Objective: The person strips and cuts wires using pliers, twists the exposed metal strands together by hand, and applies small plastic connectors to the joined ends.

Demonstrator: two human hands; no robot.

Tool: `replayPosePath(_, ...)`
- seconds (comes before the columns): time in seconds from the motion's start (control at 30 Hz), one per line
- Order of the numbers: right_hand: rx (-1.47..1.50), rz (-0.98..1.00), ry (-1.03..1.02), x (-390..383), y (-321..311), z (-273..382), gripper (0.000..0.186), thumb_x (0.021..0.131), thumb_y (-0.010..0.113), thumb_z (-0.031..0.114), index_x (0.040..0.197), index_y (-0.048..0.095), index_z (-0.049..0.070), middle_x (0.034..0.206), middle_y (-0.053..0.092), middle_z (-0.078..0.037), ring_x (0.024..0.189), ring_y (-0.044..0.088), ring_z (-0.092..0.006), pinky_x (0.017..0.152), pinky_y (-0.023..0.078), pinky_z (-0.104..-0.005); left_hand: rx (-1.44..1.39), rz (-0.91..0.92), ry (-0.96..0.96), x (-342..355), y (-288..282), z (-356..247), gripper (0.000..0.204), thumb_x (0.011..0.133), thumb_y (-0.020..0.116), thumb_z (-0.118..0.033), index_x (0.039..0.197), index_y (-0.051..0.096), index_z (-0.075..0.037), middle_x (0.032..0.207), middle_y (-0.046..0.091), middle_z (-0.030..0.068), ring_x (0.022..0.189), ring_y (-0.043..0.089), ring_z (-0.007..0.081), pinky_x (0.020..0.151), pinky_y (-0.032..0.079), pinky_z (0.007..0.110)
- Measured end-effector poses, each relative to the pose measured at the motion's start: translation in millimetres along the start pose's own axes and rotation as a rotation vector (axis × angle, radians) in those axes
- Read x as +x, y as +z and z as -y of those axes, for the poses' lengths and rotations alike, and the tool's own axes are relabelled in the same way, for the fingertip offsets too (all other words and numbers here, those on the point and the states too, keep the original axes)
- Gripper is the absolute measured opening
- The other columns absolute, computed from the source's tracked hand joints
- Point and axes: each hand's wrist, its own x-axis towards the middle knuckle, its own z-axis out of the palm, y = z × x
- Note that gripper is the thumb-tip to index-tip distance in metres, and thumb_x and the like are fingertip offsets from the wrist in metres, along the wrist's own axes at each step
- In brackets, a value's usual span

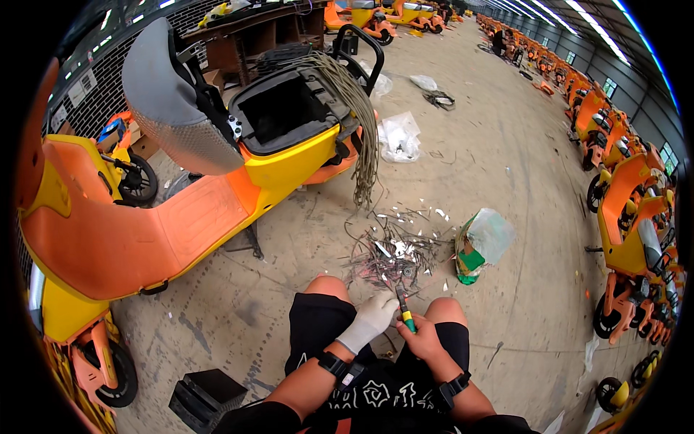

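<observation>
My right hand (pixel 425 340) is bare and closed around a slim tool (pixel 407 315) with a green, yellow and black handle. Its dark end points away from me, and its exact kind is hard to make out. Beside it, almost touching, my left hand (pixel 376 318) wears a white glove, with the fingers curled closed. Whatever they hold, if anything, is hidden. Both hands are between my knees. Just beyond them, a pile of dark strips and white scraps (pixel 399 249) lies on the concrete floor (pixel 506 318).
A yellow and orange scooter (pixel 206 206) stands at the left, seat raised. A bundle of cables (pixel 367 137) hangs from its rear. A green and clear bag (pixel 473 257) stands right of the scraps. A black box (pixel 206 399) sits near left. Scooters (pixel 627 224) line the right.
</observation>
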Motion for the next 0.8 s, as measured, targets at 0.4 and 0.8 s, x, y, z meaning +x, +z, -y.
replayPosePath(0.4,-0.088,0.043,-0.109,-1.9,-2.7,0.8,0.028,0.091,0.071,0.02,0.097,0.064,-0.007,0.117,0.065,-0.019,0.102,0.063,-0.0331,0.089,0.05,-0.0376,-1.41,0.418,-0.918,3.2,-17.9,18.2,0.017,0.099,0.051,-0.018,0.087,0.056,-0.008,0.053,0.027,-0.01,0.039,0.023,0.0065,0.04,0.018,0.026)
replayPosePath(0.8,-0.016,-0.068,0.053,-1.4,-2.5,10.3,0.03,0.093,0.069,0.023,0.1,0.067,-0.006,0.089,0.068,-0.013,0.078,0.063,-0.0195,0.072,0.05,-0.0331,-0.019,-0.042,-0.05,-6.4,3.4,-11.0,0.034,0.097,0.05,-0.034,0.105,0.065,-0.004,0.089,0.07,0.0183,0.087,0.068,0.0371,0.078,0.052,0.046)
